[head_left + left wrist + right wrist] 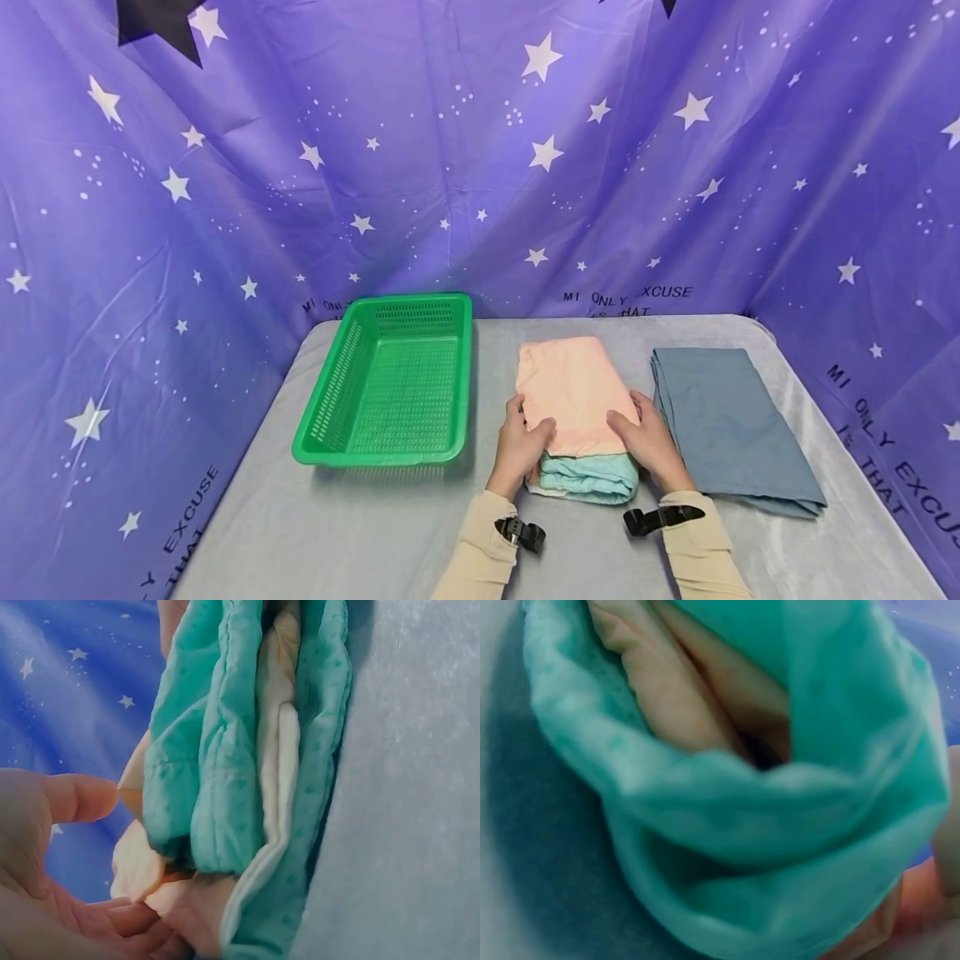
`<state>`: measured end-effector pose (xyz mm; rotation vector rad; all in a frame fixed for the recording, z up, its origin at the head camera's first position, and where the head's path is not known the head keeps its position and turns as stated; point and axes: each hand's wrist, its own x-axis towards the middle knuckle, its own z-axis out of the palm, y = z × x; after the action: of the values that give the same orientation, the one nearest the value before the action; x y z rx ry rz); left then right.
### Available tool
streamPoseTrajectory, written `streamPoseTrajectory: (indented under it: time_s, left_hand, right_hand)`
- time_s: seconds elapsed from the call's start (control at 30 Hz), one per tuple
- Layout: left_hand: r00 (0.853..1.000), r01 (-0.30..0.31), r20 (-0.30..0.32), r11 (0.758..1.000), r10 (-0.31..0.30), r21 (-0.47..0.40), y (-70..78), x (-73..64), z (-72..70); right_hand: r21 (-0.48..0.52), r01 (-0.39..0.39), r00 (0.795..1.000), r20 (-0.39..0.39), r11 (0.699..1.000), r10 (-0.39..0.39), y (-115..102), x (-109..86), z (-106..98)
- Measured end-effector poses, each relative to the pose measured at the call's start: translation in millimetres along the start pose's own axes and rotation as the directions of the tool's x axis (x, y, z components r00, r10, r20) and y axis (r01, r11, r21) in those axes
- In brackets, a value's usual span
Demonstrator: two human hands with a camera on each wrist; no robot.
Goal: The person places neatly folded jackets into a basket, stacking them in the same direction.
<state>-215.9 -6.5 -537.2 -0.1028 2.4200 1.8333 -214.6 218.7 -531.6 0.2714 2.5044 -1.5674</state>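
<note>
A folded cloth (573,392), peach on top with a teal layer (588,475) showing at its near end, lies on the table in the head view. My left hand (519,446) grips its left side, thumb on the peach top and fingers along the edge. On the opposite side, my right hand (652,442) holds it the same way. Both wrist views look into the near end, where teal folds (225,772) wrap around peach ones (671,690). Fingers under the bundle are partly hidden.
A green perforated plastic basket (462,417) stands left of the cloth. To the right lies a folded blue-grey cloth (727,417), close beside my right hand. Purple star-printed curtains (450,150) enclose the grey-covered table (360,533) at the back and sides.
</note>
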Motion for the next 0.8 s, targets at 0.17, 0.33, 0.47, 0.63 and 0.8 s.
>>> streamPoseTrajectory:
  time_s: [0.17, 0.33, 0.47, 0.63, 0.8]
  left_hand:
    - [0.999, 0.053, 0.016, 0.995, -0.052, -0.086, -2.1, 3.2, 0.2]
    - [0.996, 0.079, 0.051, 0.979, -0.07, -0.19, -3.0, 5.8, -3.0]
    - [0.99, 0.132, 0.081, 0.959, -0.116, -0.249, -2.5, 8.9, -3.7]
    - [0.992, 0.125, 0.058, 0.968, -0.115, -0.218, -4.0, 12.4, -1.8]
    - [0.992, 0.123, 0.049, 0.977, -0.116, -0.174, -6.9, 17.5, -1.7]
  right_hand:
    - [0.021, -0.023, 1.0, 0.009, 1.0, 0.022, 1, 1.9, 3]
    - [0.051, -0.04, 0.999, 0.013, 0.998, 0.04, 4, 2.8, 5]
    - [0.089, -0.033, 0.999, 0.031, 0.995, 0.031, 7, 2.8, 7]
    - [0.152, -0.051, 0.997, 0.057, 0.987, 0.043, 9, 1.4, 10]
    - [0.178, -0.073, 0.996, 0.068, 0.981, 0.061, 9, 1.0, 11]
